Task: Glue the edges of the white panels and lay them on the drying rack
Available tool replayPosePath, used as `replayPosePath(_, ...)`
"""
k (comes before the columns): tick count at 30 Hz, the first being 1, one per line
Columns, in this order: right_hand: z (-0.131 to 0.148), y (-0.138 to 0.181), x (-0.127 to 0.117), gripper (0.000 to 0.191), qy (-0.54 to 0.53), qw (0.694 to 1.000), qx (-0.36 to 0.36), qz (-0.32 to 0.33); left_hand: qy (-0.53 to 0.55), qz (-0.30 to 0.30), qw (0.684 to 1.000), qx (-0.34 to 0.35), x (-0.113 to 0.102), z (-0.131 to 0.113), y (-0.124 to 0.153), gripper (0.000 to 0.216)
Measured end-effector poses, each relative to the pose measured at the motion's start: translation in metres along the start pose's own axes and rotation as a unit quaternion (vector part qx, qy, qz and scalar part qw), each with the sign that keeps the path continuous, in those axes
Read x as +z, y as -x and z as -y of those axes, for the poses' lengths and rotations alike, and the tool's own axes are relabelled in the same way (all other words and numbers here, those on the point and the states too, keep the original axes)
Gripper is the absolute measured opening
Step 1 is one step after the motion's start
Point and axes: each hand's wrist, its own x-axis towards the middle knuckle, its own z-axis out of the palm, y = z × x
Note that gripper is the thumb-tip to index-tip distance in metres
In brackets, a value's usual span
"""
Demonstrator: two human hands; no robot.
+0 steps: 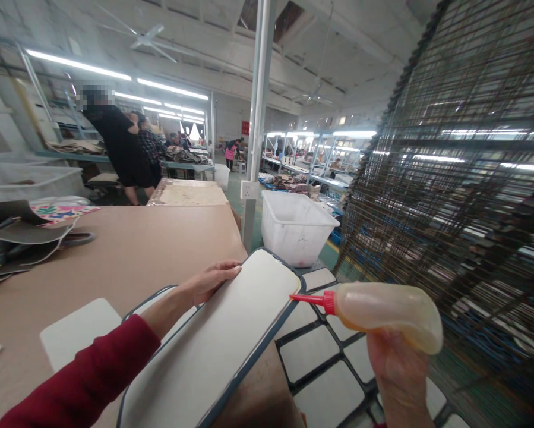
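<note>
"Which way is the bottle (389,306) pointed?"

"Its long axis is laid almost level across the view, with the red nozzle (313,299) aimed to the left and the rounded base turned to the right. Amber liquid can be seen along its underside."

"And how is it placed against the right hand (398,362)?"

"It is carried just above that hand, by which its belly is gripped from below (the fingers are mostly hidden behind it). The nozzle tip is brought to the dark border of the white panel (222,327), close to the far right corner; whether contact is made cannot be told for certain."

"How is the panel turned?"

"Its long axis is slanted, from the near left to the far right, and its pale face is turned up. Its left long edge is pinched near the far end by the left hand (215,278)."

"What else is seen nearby?"

"Part of the bench (173,232) is covered by the panel. Under the left forearm another dark-edged panel (153,304) is partly hidden, and to the lower right more pale panels (329,392) are spread in rows."
</note>
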Motion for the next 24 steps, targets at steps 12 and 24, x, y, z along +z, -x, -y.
replayPosePath(12, -0.001, -0.004, 0.009, 0.036, -0.021, 0.999, 0.028, 0.039, -0.003, -0.017, 1.000, -0.013, 0.000, 0.002, -0.001, 0.050)
replayPosePath(24, -0.014, -0.007, 0.007, 0.042, -0.041, 0.997, 0.052, 0.035, -0.010, 0.005, 1.000, -0.002, -0.007, 0.011, -0.006, 0.050)
